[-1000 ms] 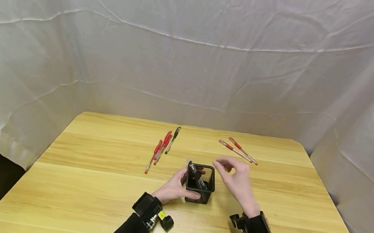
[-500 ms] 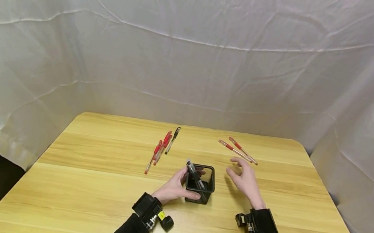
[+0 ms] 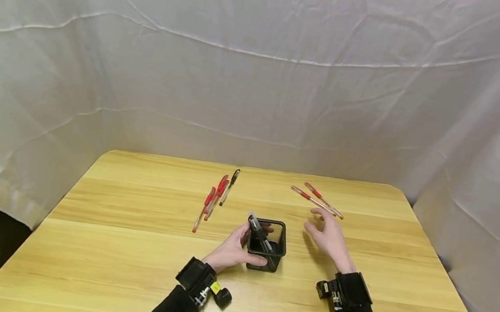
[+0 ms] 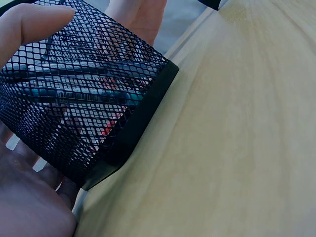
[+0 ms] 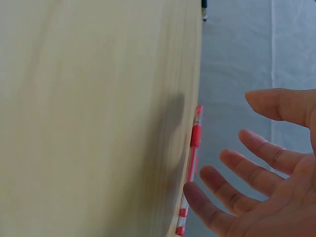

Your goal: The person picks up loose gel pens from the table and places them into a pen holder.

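My left hand [image 3: 232, 252] grips a black mesh pen holder [image 3: 279, 252] from its left side, thumb across the front and fingers behind. Inside lean dark-capped pens [image 3: 261, 233]; through the mesh in the left wrist view, pen barrels [image 4: 79, 95] lie along the holder, their exact number unclear. To the right of it, my right hand [image 3: 330, 240] hovers over the table with fingers spread and nothing in them. Just beyond its fingertips lie two red pens [image 3: 312, 200]; the right wrist view has a red pen [image 5: 196, 136] beside the fingers, apart from the thumb.
Left of centre at the back lie several red pens [image 3: 209, 200] close together, with a black pen [image 3: 230, 187] beside them. The wooden table [image 3: 103, 263] ends at a pale cloth [image 3: 256, 100] hung behind and along both sides.
My right hand has moved right, away from the holder and toward the two red pens, and its fingers have spread. My left hand and the holder stay put.
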A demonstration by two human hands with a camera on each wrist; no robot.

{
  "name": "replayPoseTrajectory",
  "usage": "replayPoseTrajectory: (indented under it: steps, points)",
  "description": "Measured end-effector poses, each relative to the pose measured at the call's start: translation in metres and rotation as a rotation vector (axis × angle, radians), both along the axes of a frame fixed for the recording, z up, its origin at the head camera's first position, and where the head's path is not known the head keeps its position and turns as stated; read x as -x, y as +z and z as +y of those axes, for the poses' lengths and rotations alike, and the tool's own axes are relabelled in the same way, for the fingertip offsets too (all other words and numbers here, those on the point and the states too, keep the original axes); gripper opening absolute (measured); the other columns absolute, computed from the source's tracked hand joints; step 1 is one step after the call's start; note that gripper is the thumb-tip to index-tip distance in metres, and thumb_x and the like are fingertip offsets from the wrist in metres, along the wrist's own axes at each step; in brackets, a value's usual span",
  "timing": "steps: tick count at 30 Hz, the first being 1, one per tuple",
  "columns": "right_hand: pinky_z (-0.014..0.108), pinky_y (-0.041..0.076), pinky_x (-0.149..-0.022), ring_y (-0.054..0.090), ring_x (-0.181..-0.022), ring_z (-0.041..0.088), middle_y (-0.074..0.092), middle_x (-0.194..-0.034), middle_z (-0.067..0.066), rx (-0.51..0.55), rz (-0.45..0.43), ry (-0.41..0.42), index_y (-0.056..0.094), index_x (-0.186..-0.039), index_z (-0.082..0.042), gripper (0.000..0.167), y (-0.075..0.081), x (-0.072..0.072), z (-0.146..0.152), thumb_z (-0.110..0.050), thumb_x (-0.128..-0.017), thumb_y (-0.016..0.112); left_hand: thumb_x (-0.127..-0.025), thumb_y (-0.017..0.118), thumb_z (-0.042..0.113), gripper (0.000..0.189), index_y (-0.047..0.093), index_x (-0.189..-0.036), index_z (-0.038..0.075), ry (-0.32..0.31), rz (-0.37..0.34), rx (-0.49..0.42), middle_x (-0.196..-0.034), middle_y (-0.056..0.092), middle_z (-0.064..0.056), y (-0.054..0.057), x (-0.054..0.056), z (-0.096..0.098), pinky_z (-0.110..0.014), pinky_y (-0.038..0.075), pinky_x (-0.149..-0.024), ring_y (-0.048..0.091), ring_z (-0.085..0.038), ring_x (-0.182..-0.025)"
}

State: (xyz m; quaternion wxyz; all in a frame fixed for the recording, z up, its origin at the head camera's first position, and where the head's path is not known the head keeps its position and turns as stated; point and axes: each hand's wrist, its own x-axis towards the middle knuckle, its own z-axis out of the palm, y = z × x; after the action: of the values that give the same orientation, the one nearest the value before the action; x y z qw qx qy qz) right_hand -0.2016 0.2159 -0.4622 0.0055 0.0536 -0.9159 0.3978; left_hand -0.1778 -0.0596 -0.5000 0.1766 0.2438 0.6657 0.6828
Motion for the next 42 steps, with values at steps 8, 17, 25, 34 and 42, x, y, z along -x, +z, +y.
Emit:
replayPoseTrajectory:
  steps: [8, 17, 25, 34, 42]
  points:
    - [0.066, 0.029, -0.118, 0.037, -0.141, 0.053, 0.041, -0.151, 0.036, -0.107, -0.036, 0.024, 0.040, -0.147, 0.008, 0.060, 0.000, 0.019, 0.007, -0.020, -0.097, 0.061, -0.078, 0.084, 0.003, 0.080, 0.046, -0.147, 0.013, -0.004, -0.016, 0.005, -0.154, 0.050, -0.007, 0.000, -0.001, -0.001, -0.051, 0.024, -0.125, 0.043, -0.030, -0.145]
    - [0.066, 0.037, -0.112, 0.046, -0.132, 0.052, 0.037, -0.152, 0.039, -0.199, 0.001, 0.061, 0.040, -0.147, 0.010, 0.064, -0.001, 0.038, 0.008, -0.015, -0.092, 0.062, -0.078, 0.085, 0.007, 0.080, 0.046, -0.148, 0.012, -0.010, -0.024, 0.018, -0.155, 0.049, -0.007, 0.001, 0.000, -0.001, -0.052, 0.025, -0.125, 0.042, -0.029, -0.145]
    - [0.070, 0.025, -0.117, 0.024, -0.145, 0.058, 0.029, -0.156, 0.039, -0.341, -0.069, 0.081, 0.038, -0.146, 0.013, 0.066, -0.001, 0.044, 0.005, -0.020, -0.094, 0.060, -0.077, 0.086, 0.008, 0.080, 0.047, -0.147, 0.012, -0.003, -0.017, 0.021, -0.153, 0.050, -0.006, 0.001, 0.000, -0.001, -0.052, 0.025, -0.124, 0.045, -0.028, -0.143]
    - [0.070, 0.018, -0.120, 0.017, -0.148, 0.056, 0.021, -0.157, 0.041, -0.436, -0.126, 0.126, 0.026, -0.149, 0.018, 0.070, 0.002, 0.045, 0.003, -0.020, -0.099, 0.056, -0.077, 0.086, 0.009, 0.080, 0.047, -0.147, 0.012, -0.001, -0.015, 0.028, -0.153, 0.051, -0.005, 0.001, 0.000, 0.000, -0.053, 0.025, -0.124, 0.045, -0.027, -0.143]
    - [0.065, 0.022, -0.121, 0.023, -0.147, 0.056, 0.026, -0.157, 0.039, -0.458, -0.125, 0.122, 0.033, -0.147, 0.017, 0.060, 0.004, 0.040, 0.001, -0.015, -0.100, 0.053, -0.078, 0.085, 0.007, 0.081, 0.045, -0.148, 0.011, 0.000, -0.023, 0.036, -0.154, 0.050, -0.008, 0.002, -0.001, 0.000, -0.054, 0.024, -0.124, 0.043, -0.029, -0.144]
